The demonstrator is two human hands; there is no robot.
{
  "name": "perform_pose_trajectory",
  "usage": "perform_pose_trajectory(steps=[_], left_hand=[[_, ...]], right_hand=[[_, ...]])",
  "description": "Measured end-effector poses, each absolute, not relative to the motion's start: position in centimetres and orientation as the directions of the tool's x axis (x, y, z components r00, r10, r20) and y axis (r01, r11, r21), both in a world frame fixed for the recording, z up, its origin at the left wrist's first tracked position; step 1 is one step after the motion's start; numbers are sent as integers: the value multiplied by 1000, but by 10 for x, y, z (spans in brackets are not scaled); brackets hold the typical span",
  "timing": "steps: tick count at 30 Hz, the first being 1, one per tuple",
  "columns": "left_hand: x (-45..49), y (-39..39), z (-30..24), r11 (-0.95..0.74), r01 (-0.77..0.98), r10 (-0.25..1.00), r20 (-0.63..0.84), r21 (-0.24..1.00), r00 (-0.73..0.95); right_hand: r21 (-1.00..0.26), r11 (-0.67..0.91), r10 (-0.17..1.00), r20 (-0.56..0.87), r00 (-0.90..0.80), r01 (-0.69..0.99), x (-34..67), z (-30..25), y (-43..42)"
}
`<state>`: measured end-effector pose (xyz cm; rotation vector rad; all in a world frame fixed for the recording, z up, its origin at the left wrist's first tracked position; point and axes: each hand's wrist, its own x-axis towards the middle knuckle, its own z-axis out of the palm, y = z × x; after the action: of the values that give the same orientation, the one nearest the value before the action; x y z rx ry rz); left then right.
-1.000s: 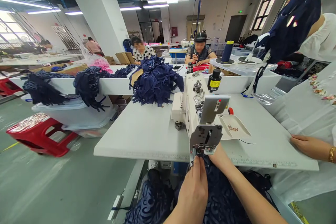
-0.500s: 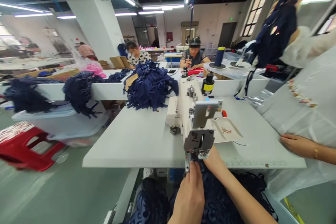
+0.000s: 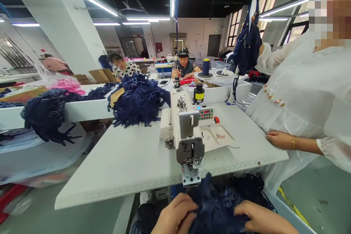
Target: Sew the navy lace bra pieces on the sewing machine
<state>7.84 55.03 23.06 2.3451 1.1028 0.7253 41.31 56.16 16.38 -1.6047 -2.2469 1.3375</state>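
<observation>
Navy fabric (image 3: 215, 206) was held at its L side in the curled fingers of the L hand (image 3: 177, 212); its R side was touched by the bent R hand (image 3: 256, 215), but w/ blur a firm grip couldn't be told. It was bunched betw. both, just below the sewing machine (image 3: 189, 150) & counter (image 3: 109, 175) edge. In the 2-compartment tray (image 3: 228, 141), reddish bits (image 3: 220, 136) were kept on the R, pale bits (image 3: 207, 138) on the L. A clear bin (image 3: 49, 161) was set far L, contents unclear.
</observation>
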Motion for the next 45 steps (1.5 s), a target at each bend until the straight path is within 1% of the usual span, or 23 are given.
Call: perform_pose_trajectory(steps=[1,3,5,6,7,8,10,11,12,14,16,18,19,21,22,24,26,28,29,32,36,40,45], left_hand=[[67,549,236,-511,531,814,182,676,552],[48,548,238,-344,589,873,18,731,487],[40,547,227,-187,731,953,-58,656,297],[42,546,219,-166,773,971,-37,613,238],[49,543,212,-199,780,971,10,593,240],[60,540,206,-277,748,949,52,603,310],[89,533,203,-429,533,835,96,729,542],[104,529,207,-427,391,762,92,815,641],[117,527,214,-365,276,734,93,889,672],[132,526,232,-184,177,783,36,967,621],[131,531,249,-55,261,900,-66,964,432],[120,539,258,-25,431,974,-75,902,214],[114,543,259,-50,518,991,-22,854,133],[107,551,256,-161,693,983,178,703,48],[105,554,252,-224,776,953,301,590,46],[106,557,243,-351,877,847,511,327,148],[109,557,234,-459,882,717,630,105,298],[113,555,225,-516,856,623,672,-32,401],[114,553,222,-520,851,600,679,-70,423],[121,550,213,-453,887,599,706,-90,378],[129,550,208,-344,936,622,729,-71,284],[132,553,211,-311,945,621,732,-98,280],[134,552,215,-308,945,636,714,-113,293]], right_hand=[[-683,33,769,-449,-456,729,426,168,557],[-742,-43,677,-514,-527,669,444,184,549],[-813,-136,602,-522,-605,566,447,207,544],[-840,-166,590,-505,-630,517,442,219,543],[-856,-183,588,-489,-644,483,432,230,542],[-872,-179,594,-466,-656,456,419,240,542],[-903,-155,605,-407,-684,399,386,257,543],[-924,-167,585,-374,-720,345,369,263,544],[-943,-185,571,-331,-751,275,354,269,548],[-972,-180,581,-230,-781,152,331,277,559],[-992,-84,672,-129,-729,98,319,279,577],[-993,49,803,-24,-596,107,312,275,598],[-986,109,854,29,-520,123,308,270,609],[-965,210,909,133,-395,158,300,258,625],[-951,254,919,180,-351,176,296,253,631],[-928,311,922,242,-302,205,287,243,639],[-923,318,930,258,-263,217,281,238,643],[-927,300,941,249,-227,227,277,234,646],[-927,291,947,244,-207,236,275,233,649],[-931,272,957,235,-171,244,269,229,657],[-922,301,946,256,-198,244,264,229,665],[-903,327,938,274,-215,279,263,232,666],[-880,354,934,314,-173,318,262,231,667]])
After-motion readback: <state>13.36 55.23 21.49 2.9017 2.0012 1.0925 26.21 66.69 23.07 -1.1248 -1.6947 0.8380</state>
